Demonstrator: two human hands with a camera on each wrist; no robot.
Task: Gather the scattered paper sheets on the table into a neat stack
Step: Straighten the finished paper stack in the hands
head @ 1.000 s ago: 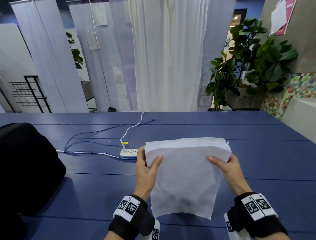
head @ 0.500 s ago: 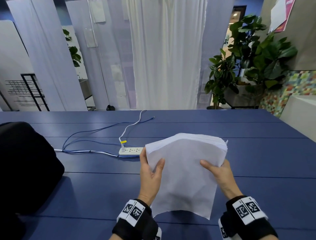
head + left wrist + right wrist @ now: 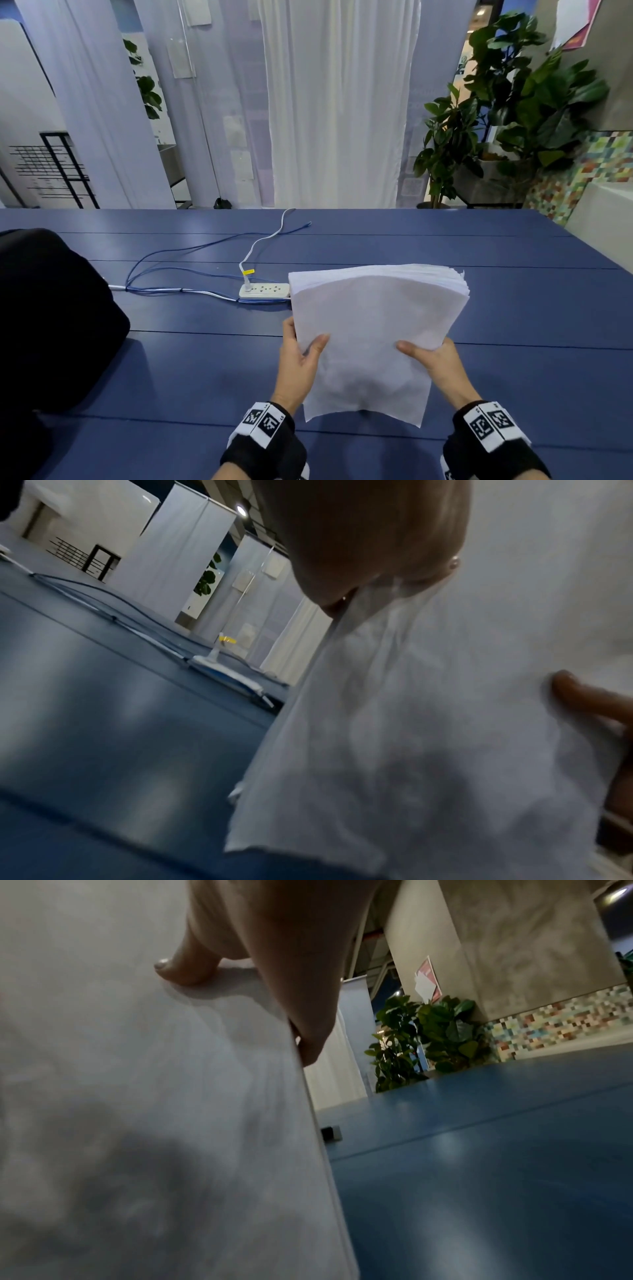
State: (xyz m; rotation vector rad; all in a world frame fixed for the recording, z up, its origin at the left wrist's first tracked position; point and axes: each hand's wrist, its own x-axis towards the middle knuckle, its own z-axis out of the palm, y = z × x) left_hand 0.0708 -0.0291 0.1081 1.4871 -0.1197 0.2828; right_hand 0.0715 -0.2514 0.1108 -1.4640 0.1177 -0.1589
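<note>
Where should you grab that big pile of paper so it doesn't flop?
Probably by its two long side edges, one hand from each side, as the left hand and right hand do: the paper stack is wide and bendy.

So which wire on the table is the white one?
The white cable plugged into the power strip, wearing a yellow tag. The other loose cables are blue.

A white power strip (image 3: 264, 290) lies at the table's middle, blue cables (image 3: 178, 263) trailing toward nine o'clock. A black bag (image 3: 51, 318) sits at nine; leafy plants (image 3: 513, 113) stand at two.
</note>
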